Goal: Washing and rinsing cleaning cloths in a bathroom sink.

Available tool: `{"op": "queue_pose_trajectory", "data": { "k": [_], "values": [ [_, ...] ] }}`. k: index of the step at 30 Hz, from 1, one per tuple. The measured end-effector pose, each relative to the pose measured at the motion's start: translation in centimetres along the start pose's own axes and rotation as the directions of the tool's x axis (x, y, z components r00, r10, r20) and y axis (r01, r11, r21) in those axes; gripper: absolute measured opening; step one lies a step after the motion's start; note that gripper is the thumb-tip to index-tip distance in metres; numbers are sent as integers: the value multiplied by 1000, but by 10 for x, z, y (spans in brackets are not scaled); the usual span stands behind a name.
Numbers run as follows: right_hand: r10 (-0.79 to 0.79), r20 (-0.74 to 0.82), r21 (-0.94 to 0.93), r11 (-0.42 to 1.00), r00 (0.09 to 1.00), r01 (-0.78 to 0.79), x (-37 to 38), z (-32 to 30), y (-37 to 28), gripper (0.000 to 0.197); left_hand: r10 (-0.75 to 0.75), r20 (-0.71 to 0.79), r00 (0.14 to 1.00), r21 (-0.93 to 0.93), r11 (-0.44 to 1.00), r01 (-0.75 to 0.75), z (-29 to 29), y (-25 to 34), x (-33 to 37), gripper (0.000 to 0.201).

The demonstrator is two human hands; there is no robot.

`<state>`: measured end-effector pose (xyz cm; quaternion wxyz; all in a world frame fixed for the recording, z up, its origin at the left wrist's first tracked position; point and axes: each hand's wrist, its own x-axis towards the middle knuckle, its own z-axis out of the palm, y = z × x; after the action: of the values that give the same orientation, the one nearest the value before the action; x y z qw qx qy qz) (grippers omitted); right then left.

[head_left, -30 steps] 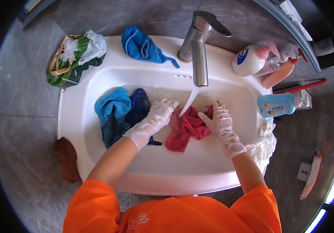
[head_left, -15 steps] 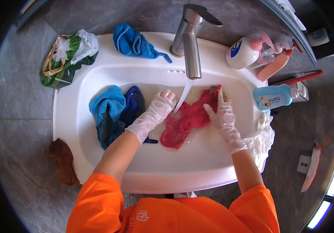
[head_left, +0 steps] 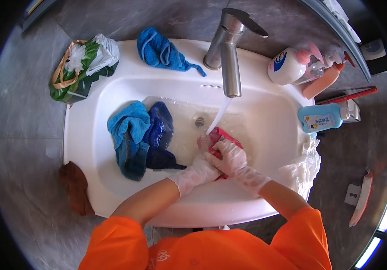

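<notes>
A wet red cloth [head_left: 226, 135] is bunched between my hands, under the stream from the metal faucet [head_left: 232, 67]. My left hand [head_left: 206, 161], in a clear plastic glove, is closed on its left side. From the right, my right hand [head_left: 232, 158], gloved likewise, grips the same cloth with curled fingers. Part of the cloth is hidden beneath the hands. To their left in the white sink [head_left: 126, 198] lie a dark blue wet cloth [head_left: 159, 132] and a light blue towel [head_left: 130, 121], side by side in shallow water.
A blue cloth [head_left: 159, 49] lies on the sink's back rim, beside a green bag [head_left: 83, 67]. A white pump bottle [head_left: 288, 66], an orange pump bottle [head_left: 324, 81] and a light blue bottle [head_left: 319, 119] stand at right. White crumpled plastic [head_left: 303, 168] and a brown cloth [head_left: 76, 186] hang over opposite edges.
My hands have come together near the front middle of the sink. The red cloth, spread out before, is now gathered between them, and the drain shows.
</notes>
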<state>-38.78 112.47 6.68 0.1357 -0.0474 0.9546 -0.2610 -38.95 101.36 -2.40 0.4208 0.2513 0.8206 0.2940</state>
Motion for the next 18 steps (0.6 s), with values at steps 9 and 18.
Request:
{"op": "queue_pose_trajectory", "data": {
  "k": [9,18],
  "values": [
    [250,-346,-17,962,904,-273,80,-2,58,26,387,-342,856,595,795,-121,-10,25,-21,77],
    [-156,-195,-15,988,968,156,23,10,23,26,-113,-196,974,449,872,192,-1,31,-14,74]
  ]
}}
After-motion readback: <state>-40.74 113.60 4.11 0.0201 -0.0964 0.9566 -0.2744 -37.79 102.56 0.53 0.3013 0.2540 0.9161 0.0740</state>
